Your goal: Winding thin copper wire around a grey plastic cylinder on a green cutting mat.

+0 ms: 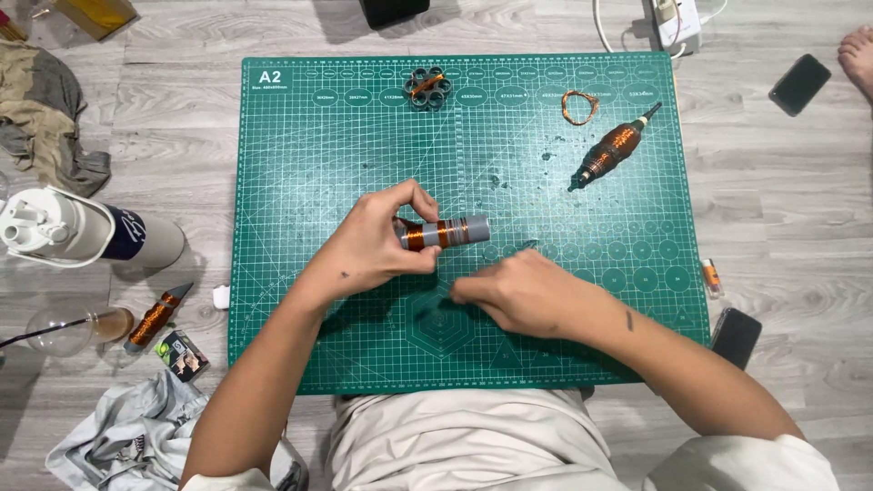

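Your lap, in pale cloth, fills the bottom edge, and both forearms reach forward from it over the green cutting mat, the largest thing on the grey plank floor. Left of the mat lie a white bottle on its side, a rumpled cloth and a glass flask. Your left hand is closed around a grey cylinder wound with copper wire, held lying across the middle of the mat, its right end sticking out past your fingers. Your right hand rests knuckles-up on the mat just below and to the right of the cylinder; whether it pinches anything you cannot tell. Near the far right of the mat lies a dark spindle wrapped in copper wire, with a loose wire loop beside it and a small ring of tubes at the far edge. Two phones lie on the floor to the right.
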